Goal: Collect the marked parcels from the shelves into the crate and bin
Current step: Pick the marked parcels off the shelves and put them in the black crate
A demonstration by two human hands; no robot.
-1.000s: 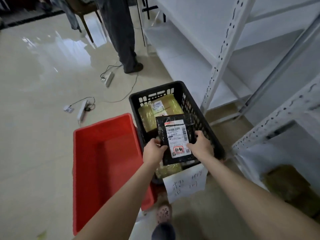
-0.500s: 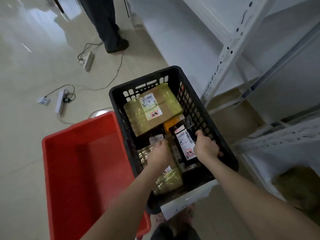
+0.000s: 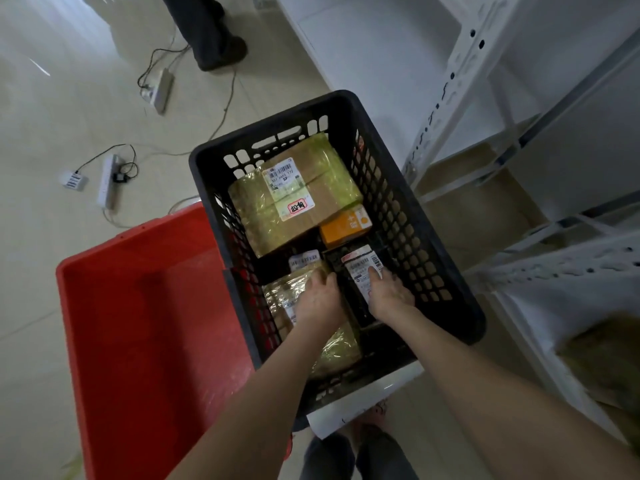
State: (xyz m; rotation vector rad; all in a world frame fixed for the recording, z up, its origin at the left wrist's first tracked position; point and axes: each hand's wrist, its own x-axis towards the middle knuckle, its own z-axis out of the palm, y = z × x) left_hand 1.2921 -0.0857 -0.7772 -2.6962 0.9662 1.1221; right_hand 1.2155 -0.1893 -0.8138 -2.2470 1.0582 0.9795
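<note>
Black parcel [image 3: 360,271]: lies flat in the black crate [image 3: 446,258], near-right part, white label up. Its left edge sits just beside a yellow-wrapped parcel [image 3: 277,292].
Right hand [image 3: 389,292]: inside the crate, thumb on the label, fingers curled over the parcel's right edge, so it has hold of it.
Left hand [image 3: 318,303]: fingers bent at the parcel's left edge, resting on the yellow wrap; can't tell if it grips anything.
Far end of crate: big brown box [image 3: 294,195] w/ label, small orange box [image 3: 344,225] tucked at its right corner.
Crate edges: right wall near the white rack's upright [image 3: 460,64] – tight on that side. Left wall is against the red bin [image 3: 145,306].
Open room: tiled floor to the left – two power strips [image 3: 162,90] w/ cords lie there.
</note>
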